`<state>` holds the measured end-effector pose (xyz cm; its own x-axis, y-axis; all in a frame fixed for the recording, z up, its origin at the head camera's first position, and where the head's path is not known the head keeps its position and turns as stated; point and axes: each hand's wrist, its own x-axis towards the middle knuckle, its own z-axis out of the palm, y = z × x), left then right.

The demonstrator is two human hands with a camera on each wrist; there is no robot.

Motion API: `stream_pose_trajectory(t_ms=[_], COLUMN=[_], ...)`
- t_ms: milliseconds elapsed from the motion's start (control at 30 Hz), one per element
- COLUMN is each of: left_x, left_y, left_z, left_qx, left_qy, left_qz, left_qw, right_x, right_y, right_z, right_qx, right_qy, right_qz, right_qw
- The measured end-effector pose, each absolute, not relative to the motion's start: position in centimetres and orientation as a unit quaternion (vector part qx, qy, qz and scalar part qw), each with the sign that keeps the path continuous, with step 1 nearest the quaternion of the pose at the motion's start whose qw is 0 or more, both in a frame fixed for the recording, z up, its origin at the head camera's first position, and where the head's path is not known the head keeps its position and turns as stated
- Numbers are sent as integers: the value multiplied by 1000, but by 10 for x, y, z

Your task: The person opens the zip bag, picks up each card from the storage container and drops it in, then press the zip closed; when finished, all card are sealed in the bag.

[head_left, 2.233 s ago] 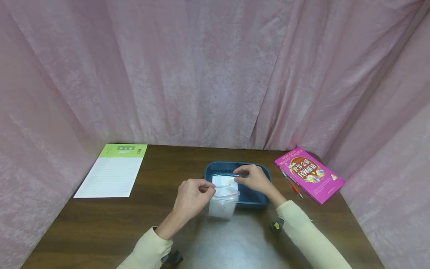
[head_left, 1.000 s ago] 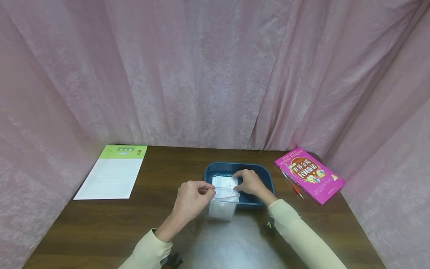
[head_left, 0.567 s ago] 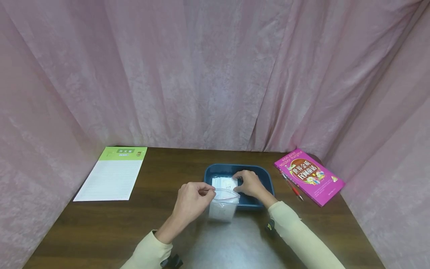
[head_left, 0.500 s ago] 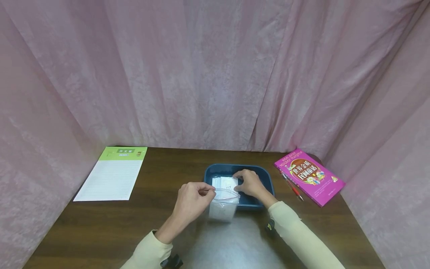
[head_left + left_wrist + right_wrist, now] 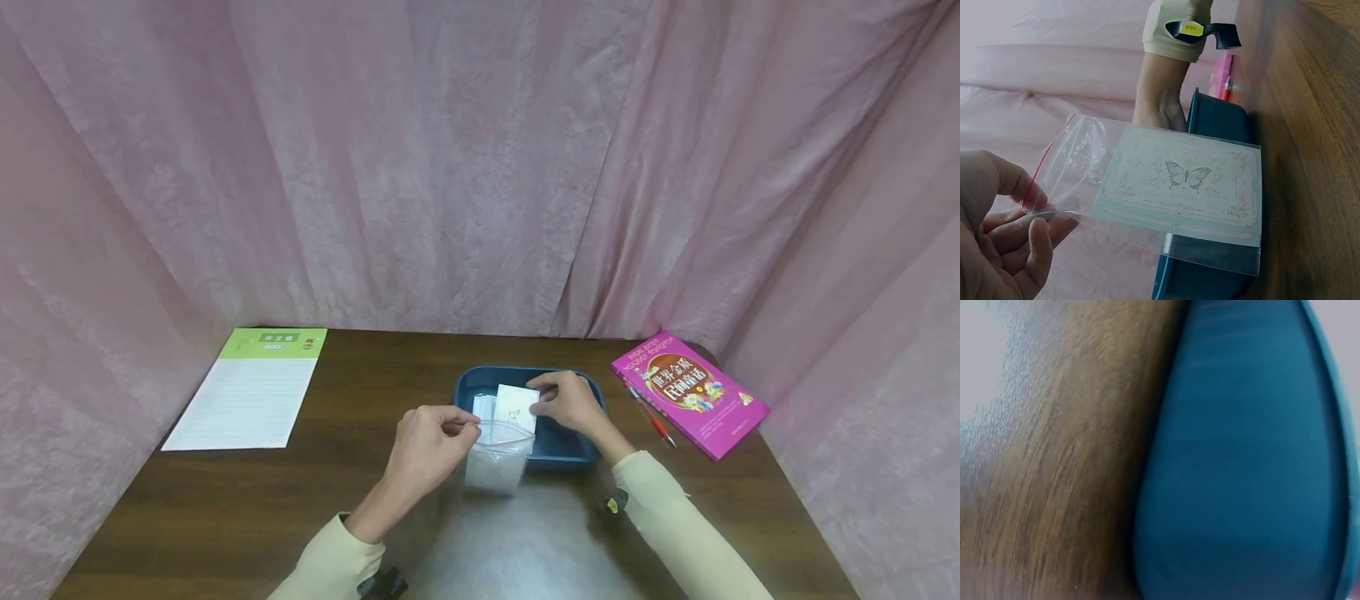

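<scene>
My left hand (image 5: 427, 446) pinches the top corner of a clear zip-lock bag (image 5: 497, 472) in front of the tray. In the left wrist view, a pale card with a butterfly print (image 5: 1188, 178) lies inside the bag, whose mouth has a red zip line. My right hand (image 5: 572, 406) pinches a white printed card (image 5: 517, 405) by its right edge, upright behind the bag's mouth. Beside it, more white card (image 5: 483, 407) shows in the blue tray (image 5: 566, 461). The right wrist view holds only the tray's wall (image 5: 1241, 456) and the table; that hand is out of it.
At the left of the brown table (image 5: 375, 375) lies a lined writing pad with a green header (image 5: 262, 400). A magenta book (image 5: 690, 392) and a red pen (image 5: 655, 417) lie to the right. Pink curtains (image 5: 450, 167) hang behind and at both sides.
My right hand reaches down into the tray, then comes up slightly right with a white card, which now stands taller and clear of the others. The left hand and bag stay in place.
</scene>
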<state>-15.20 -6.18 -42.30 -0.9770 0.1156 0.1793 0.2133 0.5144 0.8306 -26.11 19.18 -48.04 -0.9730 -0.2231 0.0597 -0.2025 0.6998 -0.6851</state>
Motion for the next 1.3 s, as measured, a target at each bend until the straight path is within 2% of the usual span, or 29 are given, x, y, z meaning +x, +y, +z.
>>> stream_pose_trajectory(t_ms=[467,767,1300], left_x=[-153,-152,-153], left_y=[-60,-61,-61], left_z=[-422,-422,-424], left_qx=[-101,-102,-97], left_qy=[-869,-868,-869], left_qz=[-482,-482,-483], left_qw=[56,56,54], right_x=[-254,-248,-231], right_y=[202,204,206], right_z=[-466,-451,-411], right_qx=[-171,-168,-173], right_qy=[903,897,887], right_qz=[-393,-407,-425], right_qw=[-1,-31,-47])
